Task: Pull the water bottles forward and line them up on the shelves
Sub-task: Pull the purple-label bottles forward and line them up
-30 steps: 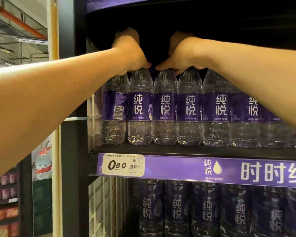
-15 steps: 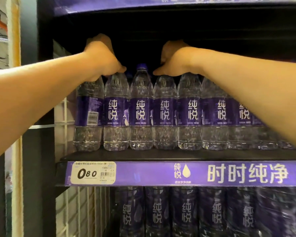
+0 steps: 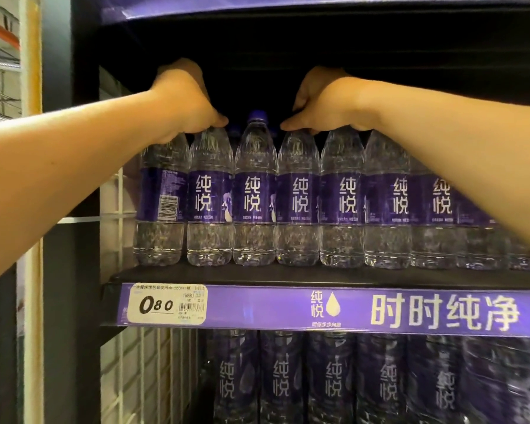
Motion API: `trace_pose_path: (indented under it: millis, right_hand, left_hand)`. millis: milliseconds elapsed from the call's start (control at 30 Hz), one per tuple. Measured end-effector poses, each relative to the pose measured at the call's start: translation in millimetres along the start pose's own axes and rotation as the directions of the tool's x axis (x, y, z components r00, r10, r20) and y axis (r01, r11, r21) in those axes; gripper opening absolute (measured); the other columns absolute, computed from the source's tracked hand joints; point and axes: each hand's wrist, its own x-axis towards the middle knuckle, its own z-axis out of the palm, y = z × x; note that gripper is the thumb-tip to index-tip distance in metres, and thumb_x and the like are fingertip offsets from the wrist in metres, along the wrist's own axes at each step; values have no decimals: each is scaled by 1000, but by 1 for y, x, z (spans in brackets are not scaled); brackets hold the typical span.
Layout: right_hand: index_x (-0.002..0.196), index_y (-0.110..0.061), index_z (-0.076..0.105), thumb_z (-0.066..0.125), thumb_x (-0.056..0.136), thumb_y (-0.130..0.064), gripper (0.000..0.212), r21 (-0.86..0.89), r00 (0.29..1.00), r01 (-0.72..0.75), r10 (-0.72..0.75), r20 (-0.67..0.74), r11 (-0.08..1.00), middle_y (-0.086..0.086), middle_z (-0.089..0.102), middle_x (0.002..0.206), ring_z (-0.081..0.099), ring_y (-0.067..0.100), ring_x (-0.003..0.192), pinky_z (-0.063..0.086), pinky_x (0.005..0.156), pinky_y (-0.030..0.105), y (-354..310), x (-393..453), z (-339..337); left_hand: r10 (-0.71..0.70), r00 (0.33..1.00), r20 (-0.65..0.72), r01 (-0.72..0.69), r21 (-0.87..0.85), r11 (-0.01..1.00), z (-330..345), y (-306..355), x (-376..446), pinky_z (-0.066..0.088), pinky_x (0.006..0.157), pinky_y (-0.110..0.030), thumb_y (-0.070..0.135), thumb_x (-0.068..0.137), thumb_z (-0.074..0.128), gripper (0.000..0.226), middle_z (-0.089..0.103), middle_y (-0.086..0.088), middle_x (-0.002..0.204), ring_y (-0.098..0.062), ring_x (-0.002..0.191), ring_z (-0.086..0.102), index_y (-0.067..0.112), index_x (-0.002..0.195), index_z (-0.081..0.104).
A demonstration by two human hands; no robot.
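Both arms reach up into the shelf [image 3: 257, 275]. The left hand [image 3: 185, 99] curls its fingers over the tops of the two leftmost water bottles [image 3: 297, 197]; the right hand [image 3: 322, 101] grips bottle tops further right. One capped bottle [image 3: 254, 191] stands untouched between them. More bottles fill the lower shelf [image 3: 334, 377].

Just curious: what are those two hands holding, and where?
Left hand and right hand each grip water bottles by their tops.
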Motion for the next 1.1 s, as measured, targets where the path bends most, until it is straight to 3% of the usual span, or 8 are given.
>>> trace_pose_path:
  millis: [133,300,433,567,700,833,1000,1100]
  right_hand:
    - [113,-16,60,74,85,-33,35,161,998,-4,-5,56,987,-1,65,102,69,14,79,57,63,22,3,-5,-5]
    - [115,-11,59,71,88,-22,31,145,999,-24,18,43,989,6,68,106,71,25,87,60,78,37,3,-1,0]
    - [116,-5,58,68,91,-24,32,132,997,-49,42,58,990,11,69,107,71,26,90,58,83,38,2,1,1]
    - [123,-6,57,67,92,-23,37,100,997,-54,47,68,994,12,67,113,70,28,94,57,86,40,1,1,1]
    - [117,-10,58,66,91,-30,33,58,996,-38,32,87,998,6,65,103,67,22,79,55,64,29,0,-1,-4]
    - [109,-18,59,65,89,-43,33,-207,991,95,-112,-71,974,1,53,86,49,22,74,38,60,28,-12,1,-5]
    - [93,-23,50,63,88,-41,23,-88,932,330,-339,-129,940,0,54,88,50,20,78,33,56,25,-51,9,7]
    - [106,-24,59,70,81,-45,34,-8,931,358,-357,-81,934,-3,58,93,55,18,81,39,62,26,-79,19,19]
  left_hand:
    - [18,1000,7,-18,25,1000,0,-1,0,54,93,-45,34,78,81,53,66,-9,115,-29,106,63,8,120,62]
    - [20,1000,-14,-20,30,999,1,1,-4,53,92,-42,32,79,80,52,66,-12,115,-31,107,62,6,120,61]
    - [25,997,-69,-25,-7,1000,-1,1,-5,44,74,-31,28,80,78,44,68,-17,113,-33,105,65,2,113,65]
    - [31,999,-32,-31,17,999,3,0,-2,52,89,-36,30,80,79,50,67,-13,116,-32,108,63,4,120,63]
    - [57,997,-52,-57,9,998,0,-1,0,55,91,-42,30,79,80,47,67,-8,111,-26,103,64,8,117,64]
    - [150,973,-176,-133,106,985,-17,-1,-1,56,79,-32,24,80,79,29,68,-5,101,-21,92,65,12,104,68]
    - [151,983,-102,-116,288,950,-34,-14,7,42,50,-25,10,86,63,11,54,-3,81,-18,68,54,10,95,58]
    - [102,994,-28,-84,377,923,-37,-15,21,48,65,-31,10,91,54,19,58,-12,97,-27,85,58,7,109,54]
